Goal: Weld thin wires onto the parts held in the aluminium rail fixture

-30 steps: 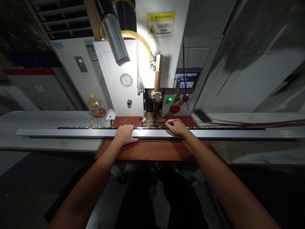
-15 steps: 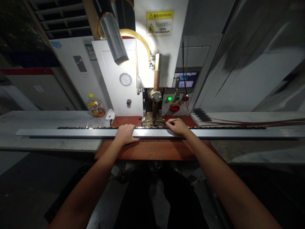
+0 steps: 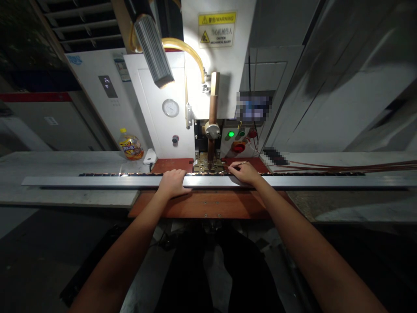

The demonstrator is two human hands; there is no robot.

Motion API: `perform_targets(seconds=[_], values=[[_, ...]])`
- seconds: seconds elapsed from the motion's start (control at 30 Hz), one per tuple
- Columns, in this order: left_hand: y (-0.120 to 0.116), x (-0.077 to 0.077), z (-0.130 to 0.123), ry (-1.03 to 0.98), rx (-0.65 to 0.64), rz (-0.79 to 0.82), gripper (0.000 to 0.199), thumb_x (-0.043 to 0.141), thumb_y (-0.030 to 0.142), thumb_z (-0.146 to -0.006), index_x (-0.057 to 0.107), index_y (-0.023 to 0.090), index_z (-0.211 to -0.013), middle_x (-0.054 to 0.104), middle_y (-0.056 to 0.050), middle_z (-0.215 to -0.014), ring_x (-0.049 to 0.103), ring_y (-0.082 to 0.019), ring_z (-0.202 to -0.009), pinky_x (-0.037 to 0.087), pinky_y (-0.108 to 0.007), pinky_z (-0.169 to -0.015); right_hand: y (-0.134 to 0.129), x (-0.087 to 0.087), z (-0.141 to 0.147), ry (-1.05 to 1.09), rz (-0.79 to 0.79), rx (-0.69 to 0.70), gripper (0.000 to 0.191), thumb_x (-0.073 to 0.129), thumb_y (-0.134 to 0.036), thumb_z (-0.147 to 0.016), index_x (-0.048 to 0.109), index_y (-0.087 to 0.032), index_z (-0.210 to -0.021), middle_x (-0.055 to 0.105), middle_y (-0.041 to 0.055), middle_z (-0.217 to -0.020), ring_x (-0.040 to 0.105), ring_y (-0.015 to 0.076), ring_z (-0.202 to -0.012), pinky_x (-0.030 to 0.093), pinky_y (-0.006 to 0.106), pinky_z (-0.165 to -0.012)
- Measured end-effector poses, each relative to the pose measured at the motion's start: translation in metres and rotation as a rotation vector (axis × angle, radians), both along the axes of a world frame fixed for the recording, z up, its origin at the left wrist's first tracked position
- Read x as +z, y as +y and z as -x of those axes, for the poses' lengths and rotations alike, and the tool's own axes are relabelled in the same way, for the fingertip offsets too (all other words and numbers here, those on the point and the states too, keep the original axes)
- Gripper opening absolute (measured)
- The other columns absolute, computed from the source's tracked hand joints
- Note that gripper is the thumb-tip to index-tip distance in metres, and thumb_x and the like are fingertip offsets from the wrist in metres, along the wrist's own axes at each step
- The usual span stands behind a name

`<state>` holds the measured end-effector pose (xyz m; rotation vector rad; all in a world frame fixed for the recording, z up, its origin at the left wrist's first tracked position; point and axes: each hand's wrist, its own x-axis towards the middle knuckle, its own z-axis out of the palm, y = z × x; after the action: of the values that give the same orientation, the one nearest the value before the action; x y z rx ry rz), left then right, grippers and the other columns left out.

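A long silver metal bar (image 3: pixel 208 181) lies crosswise in front of the machine, with a dark strip (image 3: pixel 293 174) bearing copper-coloured bits along its far edge. My left hand (image 3: pixel 173 182) is closed over the bar, fingers on the far side and thumb on the near side. Just right of the machine's copper electrode rod (image 3: pixel 211 150), my right hand (image 3: pixel 244 172) rests over the bar, its fingertips pinching a thin brown strip-like piece. The electrode's lower end stands above a small brass-coloured fixture (image 3: pixel 205 163). Exact contact there is too small to make out.
Brown boards (image 3: pixel 208 208) and a pale worktop (image 3: pixel 65 195) carry the bar. A bottle of orange liquid (image 3: pixel 130 147) and a white device (image 3: pixel 150 157) stand at left. Long copper-coloured strips (image 3: pixel 352 167) lie at right. A lamp (image 3: pixel 154 52) hangs overhead; a green button (image 3: pixel 231 134) glows.
The bar and both hands have shifted very slightly to the right relative to the machine. Both grips look the same, and the camera view has moved a little.
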<state>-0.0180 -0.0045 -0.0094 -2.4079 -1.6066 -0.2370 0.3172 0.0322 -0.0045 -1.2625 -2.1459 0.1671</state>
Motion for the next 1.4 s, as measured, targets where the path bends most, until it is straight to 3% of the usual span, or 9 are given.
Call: perform_targets(seconds=[0.6,1.4], values=[[0.000,0.000,-0.009,-0.026,0.004,0.025,0.053,0.070,0.060,-0.071,0.061,0.023,-0.108,0.069,-0.011,-0.109,0.061,-0.031,-0.104,0.044,-0.041,-0.089,-0.003,0.002,-0.007,0.011,-0.010,0.010,0.032,0.049,-0.035,-0.092,0.076,-0.023,-0.079,0.079,0.0044,-0.086,0.072,0.0219,-0.084,0.051,0.030,-0.081],[-0.001,0.002,-0.016,-0.001,-0.012,-0.002,0.053,0.069,0.063,-0.071,0.059,0.022,-0.102,0.069,-0.011,-0.107,0.062,-0.032,-0.102,0.044,-0.042,-0.084,-0.002,0.002,-0.014,-0.018,-0.038,-0.008,0.031,0.050,-0.034,-0.091,0.076,-0.024,-0.077,0.078,0.0040,-0.085,0.071,0.0228,-0.084,0.051,0.031,-0.080]])
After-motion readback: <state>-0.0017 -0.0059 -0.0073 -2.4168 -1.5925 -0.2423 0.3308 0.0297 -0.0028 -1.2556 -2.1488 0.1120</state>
